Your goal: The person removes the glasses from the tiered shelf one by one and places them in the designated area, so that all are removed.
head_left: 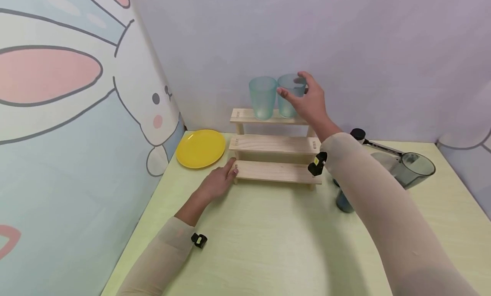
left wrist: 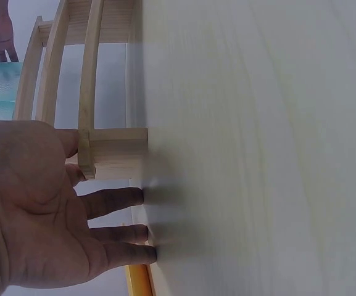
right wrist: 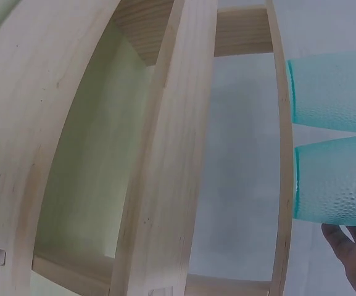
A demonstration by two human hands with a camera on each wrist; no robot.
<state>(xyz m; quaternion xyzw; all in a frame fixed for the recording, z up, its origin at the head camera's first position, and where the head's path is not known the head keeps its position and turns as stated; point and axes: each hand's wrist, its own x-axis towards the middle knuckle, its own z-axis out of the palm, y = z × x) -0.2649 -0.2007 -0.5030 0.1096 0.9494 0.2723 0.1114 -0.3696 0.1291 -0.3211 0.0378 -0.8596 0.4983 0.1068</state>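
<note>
A three-step wooden shelf point(head_left: 274, 144) stands on the table against the back wall. On its top step are two pale blue-green tumblers, the left tumbler point(head_left: 262, 97) and the right tumbler point(head_left: 287, 106), side by side and upright. My right hand point(head_left: 312, 102) holds the right tumbler near its rim, thumb in front and fingers round the far side. In the right wrist view, fingertips show at that tumbler's side point(right wrist: 335, 185). My left hand point(head_left: 218, 183) touches the left end of the lowest step with thumb and index finger; its other fingers point(left wrist: 119, 234) extend straight down to the table.
A yellow plate point(head_left: 201, 149) lies left of the shelf. To the right, partly behind my right sleeve, are a smoky clear glass point(head_left: 416, 168), a black-handled utensil point(head_left: 383, 147) and a dark cup point(head_left: 344, 203). Walls with printed cloth border the table.
</note>
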